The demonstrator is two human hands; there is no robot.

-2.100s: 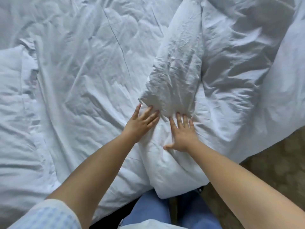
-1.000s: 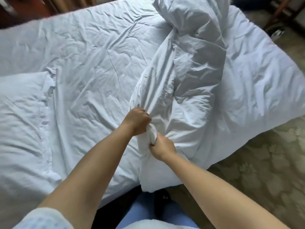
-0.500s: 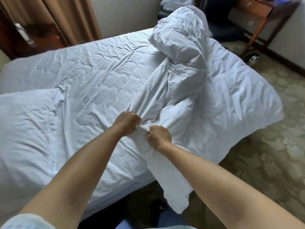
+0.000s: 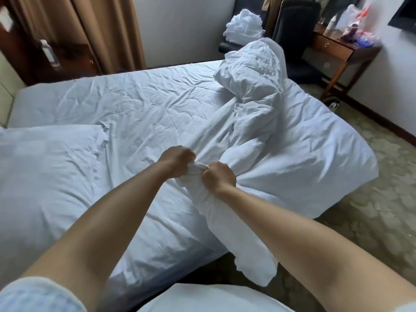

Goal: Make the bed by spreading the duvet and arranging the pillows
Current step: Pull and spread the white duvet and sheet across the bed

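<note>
Since half a second ago, both fists have drawn the duvet (image 4: 252, 122) edge toward me. Left hand (image 4: 177, 159) and right hand (image 4: 217, 177), side by side, fingers clamped on the bunched edge. Its long axis runs away from my fists toward the far right corner, twisted and heaped. Pillow (image 4: 45, 167) lies left.

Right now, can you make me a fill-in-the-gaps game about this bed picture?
1. Both hands grip the bunched white ____.
2. The pillow lies to the ____ of the left hand.
3. The right hand is curled into a ____ round the cloth.
4. The duvet is piled up, not yet ____ flat over the bed.

Missing words: duvet; left; fist; spread
</note>
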